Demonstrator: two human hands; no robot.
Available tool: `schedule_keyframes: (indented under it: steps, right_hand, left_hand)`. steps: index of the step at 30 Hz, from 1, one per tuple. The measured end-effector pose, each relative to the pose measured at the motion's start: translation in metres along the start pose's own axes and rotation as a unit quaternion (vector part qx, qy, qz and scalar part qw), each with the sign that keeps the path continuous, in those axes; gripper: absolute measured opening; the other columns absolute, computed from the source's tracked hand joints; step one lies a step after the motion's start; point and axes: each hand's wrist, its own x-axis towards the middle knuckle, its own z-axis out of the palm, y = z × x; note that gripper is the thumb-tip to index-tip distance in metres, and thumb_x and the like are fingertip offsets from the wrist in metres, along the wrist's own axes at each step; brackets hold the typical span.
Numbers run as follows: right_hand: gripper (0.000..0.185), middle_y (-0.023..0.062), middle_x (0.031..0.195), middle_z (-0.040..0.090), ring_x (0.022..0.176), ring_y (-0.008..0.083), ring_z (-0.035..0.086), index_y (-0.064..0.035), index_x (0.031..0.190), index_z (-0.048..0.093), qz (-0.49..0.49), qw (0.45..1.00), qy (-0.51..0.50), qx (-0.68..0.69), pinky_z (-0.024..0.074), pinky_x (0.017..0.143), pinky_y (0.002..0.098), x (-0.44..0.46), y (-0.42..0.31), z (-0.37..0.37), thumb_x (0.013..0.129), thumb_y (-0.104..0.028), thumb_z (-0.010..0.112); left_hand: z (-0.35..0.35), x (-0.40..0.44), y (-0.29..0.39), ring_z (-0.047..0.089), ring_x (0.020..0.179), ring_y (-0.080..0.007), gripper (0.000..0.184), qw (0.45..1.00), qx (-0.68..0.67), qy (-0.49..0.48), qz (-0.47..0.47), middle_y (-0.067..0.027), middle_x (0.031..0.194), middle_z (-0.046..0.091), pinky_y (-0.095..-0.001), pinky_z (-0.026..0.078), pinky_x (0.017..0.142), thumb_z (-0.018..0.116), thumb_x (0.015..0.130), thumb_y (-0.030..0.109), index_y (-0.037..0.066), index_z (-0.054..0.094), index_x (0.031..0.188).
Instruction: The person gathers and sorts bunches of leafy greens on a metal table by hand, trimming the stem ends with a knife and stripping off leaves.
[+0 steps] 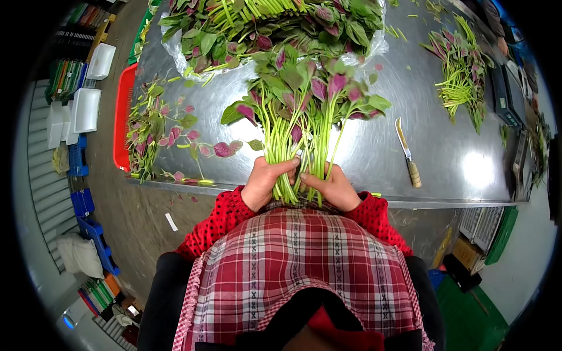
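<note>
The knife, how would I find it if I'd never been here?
Find the big shiny metal table. Right of the person's right hand, which grips green stems, lies the knife. Unlike the leafy bunch further right, it has a yellowish handle and slim blade.

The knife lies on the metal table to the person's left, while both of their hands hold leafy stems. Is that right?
Not quite. The head view shows the knife to the person's right, not left. The rest holds: it lies on the metal table, and the left hand and right hand both hold leafy stems.
</note>
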Motion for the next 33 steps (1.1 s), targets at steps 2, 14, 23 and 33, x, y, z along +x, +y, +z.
schedule_keyframes:
  steps: [2,14,23,33]
  right_hand:
    - [0.021,0.0024,0.091,0.064,0.082,0.0096,0.058,0.0015,0.106,0.061,-0.012,0.999,0.034,0.033,0.0477,0.074,0.0263,0.001,0.002,0.002,0.090,-0.012,0.064]
    - [0.018,-0.0024,0.063,0.046,0.046,0.0047,0.037,-0.0034,0.090,0.051,0.011,0.988,0.139,0.064,0.0300,0.041,0.0215,0.018,-0.067,-0.027,0.098,-0.019,0.049]
    - [0.027,-0.0053,0.055,0.035,0.041,0.0038,0.029,-0.0041,0.088,0.052,-0.057,0.983,0.174,-0.019,0.0245,0.037,0.0225,0.045,-0.097,-0.035,0.100,-0.027,0.044]
    - [0.022,0.0001,0.063,0.052,0.048,0.0094,0.046,-0.0035,0.086,0.056,0.050,0.987,0.138,0.063,0.0394,0.043,0.0260,0.046,-0.017,-0.025,0.096,-0.023,0.054]
  left_hand:
    - [0.001,0.000,0.002,0.057,0.059,-0.0134,0.015,1.000,0.011,0.016,-0.003,-0.0058,0.068,0.060,-0.0264,0.046,0.057,0.063,0.087,0.012,-0.002,0.063,0.092]
    - [-0.057,0.017,0.074,0.053,0.052,-0.0116,0.019,0.924,0.274,0.109,0.245,-0.0045,0.067,0.060,-0.0256,0.041,0.050,0.056,0.092,0.015,0.000,0.061,0.083]
    - [-0.063,0.031,0.140,0.050,0.046,-0.0108,0.015,0.896,0.334,0.120,0.266,-0.0016,0.056,0.053,-0.0271,0.040,0.045,0.059,0.089,0.014,0.001,0.061,0.082]
    - [-0.069,0.037,0.094,0.062,0.062,-0.0174,0.016,0.994,0.051,0.000,0.092,-0.0093,0.073,0.063,-0.0289,0.051,0.057,0.059,0.090,0.014,-0.002,0.059,0.096]
